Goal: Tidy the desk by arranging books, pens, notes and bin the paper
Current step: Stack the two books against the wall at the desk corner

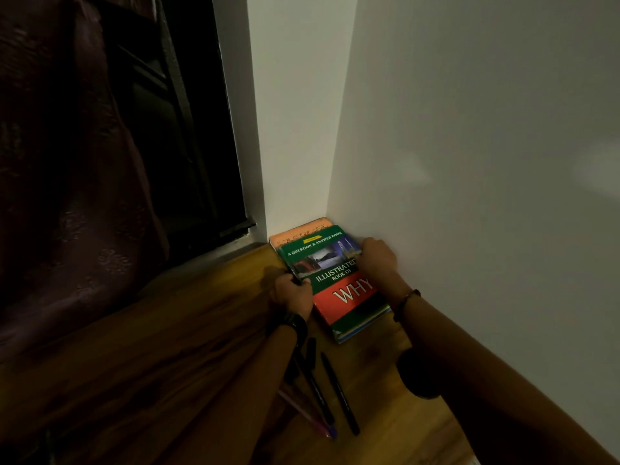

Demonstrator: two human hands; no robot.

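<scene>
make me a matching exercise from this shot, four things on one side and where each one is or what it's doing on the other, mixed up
Things
1. green and red hardcover book
2. orange book
3. rightmost black pen
4. left hand

Places or states
a. loose on the wooden desk, nearer the camera than the stack
b. top of the stack, beside the white wall
c. under the top book, far edge peeking out
d. gripping the top book's left edge

Pairs: 1-b, 2-c, 3-a, 4-d
</scene>
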